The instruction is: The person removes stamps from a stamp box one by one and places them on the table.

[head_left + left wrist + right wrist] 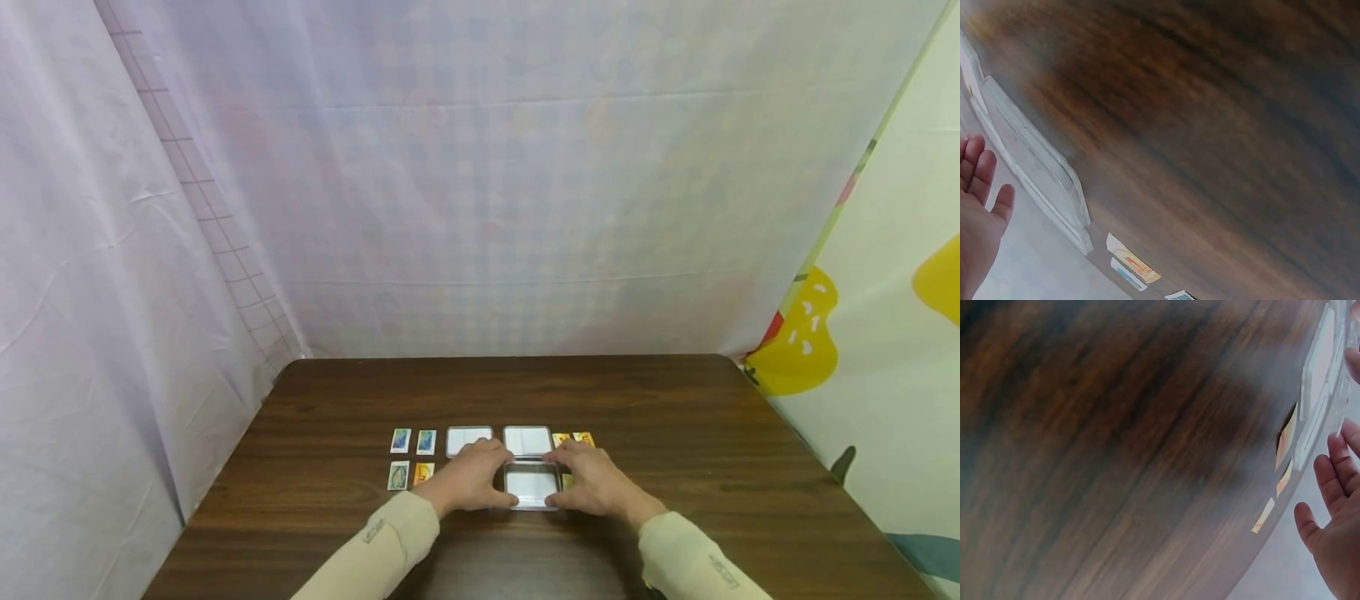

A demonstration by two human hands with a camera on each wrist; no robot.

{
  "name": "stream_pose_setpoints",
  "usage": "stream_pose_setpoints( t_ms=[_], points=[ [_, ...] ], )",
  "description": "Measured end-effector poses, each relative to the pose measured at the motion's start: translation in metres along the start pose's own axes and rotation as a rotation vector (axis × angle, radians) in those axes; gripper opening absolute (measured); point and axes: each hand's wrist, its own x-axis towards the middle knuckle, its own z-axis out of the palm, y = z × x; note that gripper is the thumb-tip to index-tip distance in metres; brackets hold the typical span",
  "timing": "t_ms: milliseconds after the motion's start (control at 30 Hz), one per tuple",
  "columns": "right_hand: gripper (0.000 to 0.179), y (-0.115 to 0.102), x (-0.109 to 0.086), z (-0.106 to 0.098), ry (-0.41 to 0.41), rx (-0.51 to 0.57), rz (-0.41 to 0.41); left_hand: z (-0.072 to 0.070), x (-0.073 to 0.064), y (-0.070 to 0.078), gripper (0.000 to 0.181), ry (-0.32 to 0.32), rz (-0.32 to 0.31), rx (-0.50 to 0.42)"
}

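Note:
Both hands are at a clear, shallow rectangular plastic case (532, 482) in the head view. My left hand (474, 475) grips its left side, thumb at the near corner and fingers at the far corner. On the opposite side my right hand (596, 482) holds it the same way. Just beyond lie two similar cases with white insides, a left case (469, 435) partly behind my left hand and a right case (527, 439). In the right wrist view, the fingers (1329, 481) of my right hand appear beside the plastic edges.
Left of the cases, small stamp-like cards lie in two rows: two blue cards (413, 442), a greenish card (398, 476) and an orange card (423, 472). Orange-yellow cards (582, 437) sit to the right, partly behind my right hand. The dark wooden table (337, 400) meets hanging curtains (487, 208).

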Motion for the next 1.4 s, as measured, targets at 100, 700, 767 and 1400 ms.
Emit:
stream_pose_setpoints(
  t_ms=[100,700,767,1400],
  points=[
    [0.057,0.001,0.0,0.002,-0.012,0.002,0.014,0.003,0.0,-0.001,0.053,-0.003,0.001,0.019],
    [0.059,0.002,-0.002,0.011,-0.042,-0.002,0.017,0.012,0.0,-0.001,0.061,-0.05,-0.02,0.075],
    [0.06,0.002,-0.003,0.012,-0.044,-0.005,0.018,0.013,0.0,-0.001,0.061,-0.056,-0.025,0.075],
    [0.061,0.002,-0.003,0.014,-0.065,-0.025,0.031,0.013,0.001,0.001,0.062,-0.086,-0.053,0.08]
  ],
)
